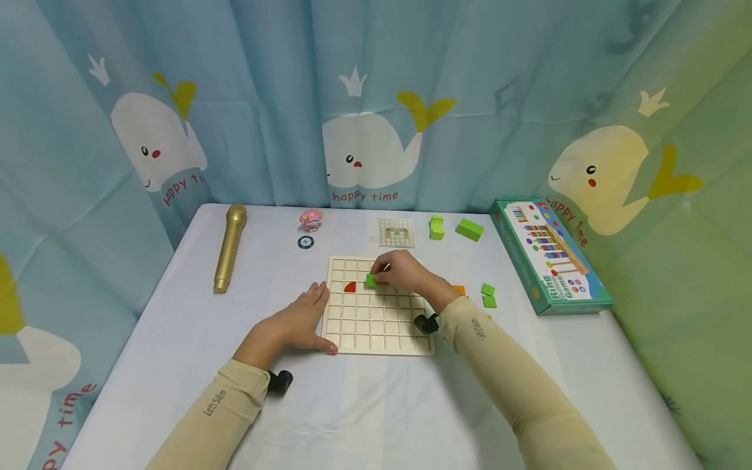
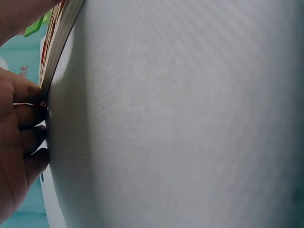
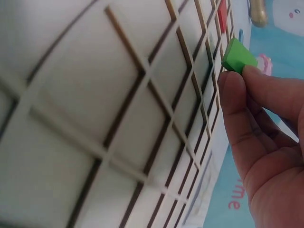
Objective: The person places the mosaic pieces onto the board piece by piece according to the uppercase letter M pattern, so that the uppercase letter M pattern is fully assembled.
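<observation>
Right hand (image 1: pixel 405 271) pinches a green block (image 1: pixel 371 280) over the grid board (image 1: pixel 378 326), just at three o'clock of the red piece (image 1: pixel 350 286); left hand (image 1: pixel 299 320) lies flat, fingers straight, bracing the board's nine o'clock edge; a tilted block could catch a cell wall and jam.

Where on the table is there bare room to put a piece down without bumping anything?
Free: the table strip between the grid board and the near edge, and between the gold microphone and the left hand. Crowded: right of the board, around the green tiles and game box.
</observation>
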`<state>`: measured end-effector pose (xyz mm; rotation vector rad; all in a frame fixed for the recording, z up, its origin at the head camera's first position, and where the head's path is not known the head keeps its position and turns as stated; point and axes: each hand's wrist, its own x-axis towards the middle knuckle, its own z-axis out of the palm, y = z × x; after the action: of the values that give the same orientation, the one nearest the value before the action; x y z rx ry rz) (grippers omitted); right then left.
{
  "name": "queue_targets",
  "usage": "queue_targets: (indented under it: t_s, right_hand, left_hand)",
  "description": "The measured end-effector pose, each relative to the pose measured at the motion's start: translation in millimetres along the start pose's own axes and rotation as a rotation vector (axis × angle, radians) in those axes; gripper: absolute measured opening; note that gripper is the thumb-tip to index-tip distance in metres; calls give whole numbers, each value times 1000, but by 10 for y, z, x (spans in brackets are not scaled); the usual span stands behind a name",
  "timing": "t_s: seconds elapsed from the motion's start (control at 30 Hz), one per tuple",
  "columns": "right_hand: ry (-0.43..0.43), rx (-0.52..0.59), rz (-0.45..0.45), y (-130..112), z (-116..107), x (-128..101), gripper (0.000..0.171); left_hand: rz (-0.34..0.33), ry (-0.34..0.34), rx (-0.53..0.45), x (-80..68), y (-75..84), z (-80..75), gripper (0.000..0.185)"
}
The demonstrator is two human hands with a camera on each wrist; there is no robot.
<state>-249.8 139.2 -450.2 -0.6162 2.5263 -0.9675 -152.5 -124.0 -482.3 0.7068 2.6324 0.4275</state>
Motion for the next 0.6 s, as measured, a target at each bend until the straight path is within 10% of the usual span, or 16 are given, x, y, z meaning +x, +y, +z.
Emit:
queue_targets:
  t_s: [0.6]
  right_hand:
    - [-10,-211,-43,-104,210,92,7]
  left_hand:
    - [-12,-1,-2,4,-1,8,128]
